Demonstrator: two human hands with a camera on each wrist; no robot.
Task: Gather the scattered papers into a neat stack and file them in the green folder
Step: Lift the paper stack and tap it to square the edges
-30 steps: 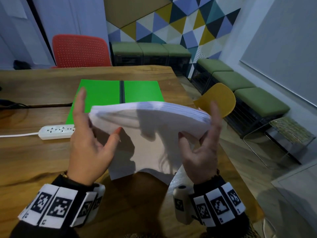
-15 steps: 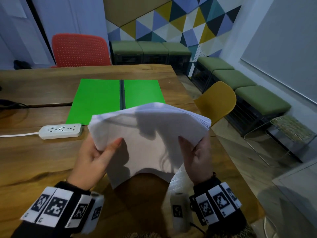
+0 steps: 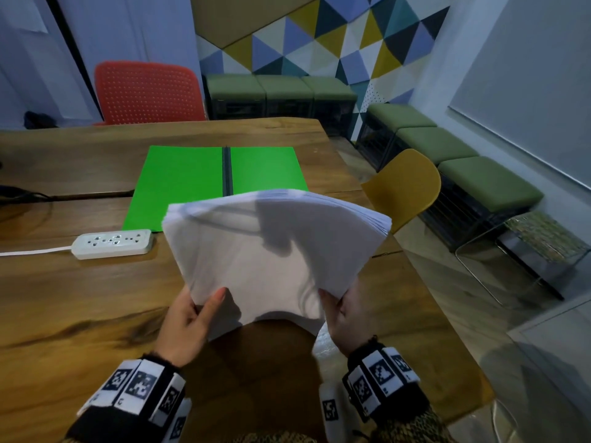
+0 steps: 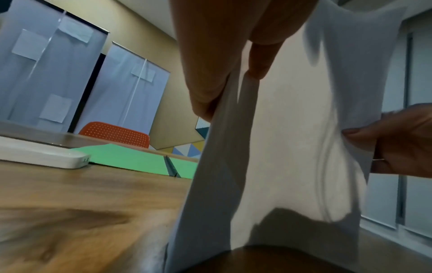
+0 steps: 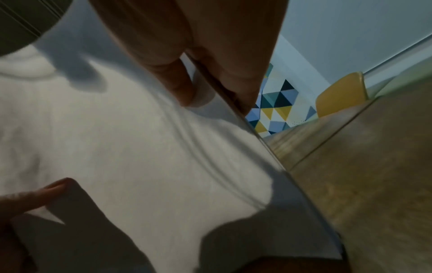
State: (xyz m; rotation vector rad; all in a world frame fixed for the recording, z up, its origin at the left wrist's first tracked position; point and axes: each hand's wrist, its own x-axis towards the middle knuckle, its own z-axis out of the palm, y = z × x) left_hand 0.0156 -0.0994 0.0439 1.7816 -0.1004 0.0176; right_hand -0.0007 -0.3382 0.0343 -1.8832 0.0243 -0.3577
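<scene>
A thick stack of white papers point(image 3: 275, 247) stands tilted on its near edge on the wooden table point(image 3: 80, 298), bowed in the middle. My left hand point(image 3: 188, 318) grips its lower left side, thumb on the front sheet. My right hand point(image 3: 345, 314) grips the lower right side. The wrist views show the same stack of papers point(image 4: 275, 147) point(image 5: 140, 157) pinched between thumb and fingers on each side. The green folder point(image 3: 179, 183) lies open and flat on the table just beyond the papers, its dark spine in the middle, partly hidden by the stack.
A white power strip point(image 3: 112, 243) with its cord lies left of the papers. A yellow chair point(image 3: 406, 187) stands at the table's right edge, a red chair point(image 3: 147, 91) at the far side. Green benches point(image 3: 463, 174) line the walls.
Both hands slid from the stack's upper sides down to its lower corners, and their fingers closed on it. The stack dropped and now stands lower on the table.
</scene>
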